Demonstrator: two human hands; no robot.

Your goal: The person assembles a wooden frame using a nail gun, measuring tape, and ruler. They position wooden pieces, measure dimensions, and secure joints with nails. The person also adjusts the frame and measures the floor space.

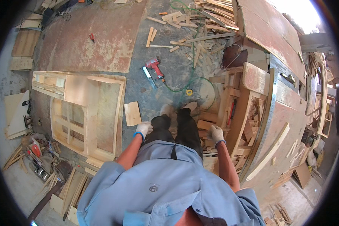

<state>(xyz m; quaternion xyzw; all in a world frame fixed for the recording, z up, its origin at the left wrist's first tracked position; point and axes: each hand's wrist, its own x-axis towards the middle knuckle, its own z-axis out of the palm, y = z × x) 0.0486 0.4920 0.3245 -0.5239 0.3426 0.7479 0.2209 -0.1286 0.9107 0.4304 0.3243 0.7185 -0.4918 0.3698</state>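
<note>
Workshop floor (177, 67), grey concrete, dusty, littered with wood offcuts, seen from the head view looking straight down. Person stands mid-frame in a blue work shirt and dark trousers, both hands gloved in white.

Left hand (143, 129) hangs beside the left thigh, fingers loosely curled, holding nothing; nearest thing is a small plywood piece (132, 113) lying flat on the floor just at its 11 o'clock, apart from the glove. Right hand (216, 133) sits at the right hip, fingers half curled, empty as far as shows; it is close over a heap of short wood blocks (207, 128) stacked by the counter's leg, contact cannot be told.

Large pale wooden frame (83, 113) lies flat on the floor at 9 o'clock from the person, open panels and cross rails visible. Red power tool (154, 67) lies at 12 o'clock, with a small handsaw (149, 76) just beside it on its left. Green cord (192, 56) snakes across the floor past a yellow tape measure (189, 92) near the shoes. Reddish board (90, 37) covers the floor at 11 o'clock. Counter (282, 109) with a reddish worn top runs along 2 to 4 o'clock, a long metal ruler (268, 120) along its edge and a pale wood strip (269, 150) lying on top. Scrap pile (199, 19) at 12 to 1 o'clock.
</note>
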